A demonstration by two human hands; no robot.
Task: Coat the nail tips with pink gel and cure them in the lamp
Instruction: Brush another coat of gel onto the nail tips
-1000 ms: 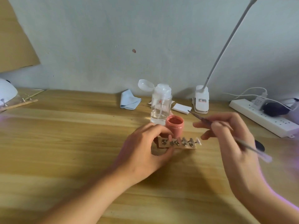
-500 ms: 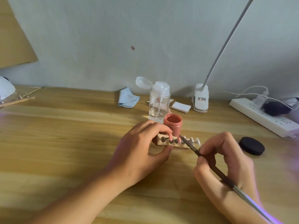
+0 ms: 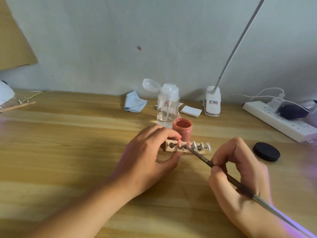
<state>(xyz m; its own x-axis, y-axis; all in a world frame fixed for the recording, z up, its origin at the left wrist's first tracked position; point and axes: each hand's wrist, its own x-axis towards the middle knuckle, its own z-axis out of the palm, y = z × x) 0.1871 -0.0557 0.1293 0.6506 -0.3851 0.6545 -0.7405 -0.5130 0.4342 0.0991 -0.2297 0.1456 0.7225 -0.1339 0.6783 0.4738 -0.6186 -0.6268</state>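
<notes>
On light wooden table (image 3: pixel 68 152), left hand (image 3: pixel 147 157) pinching small wooden nail-tip holder strip (image 3: pixel 173 148), right hand (image 3: pixel 240 177) gripping thin dark-handled brush (image 3: pixel 228 177), bristles touching second pink nail tip (image 3: pixel 188 144), open pink gel jar (image 3: pixel 182 129) just behind.

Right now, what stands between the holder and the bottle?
The open gel jar, close behind the holder and in front of the bottle, per the head view.

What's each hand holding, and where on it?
Right hand pinches the brush at mid-handle. Left hand grips the wooden tip holder at its left end, thumb in front.
</notes>
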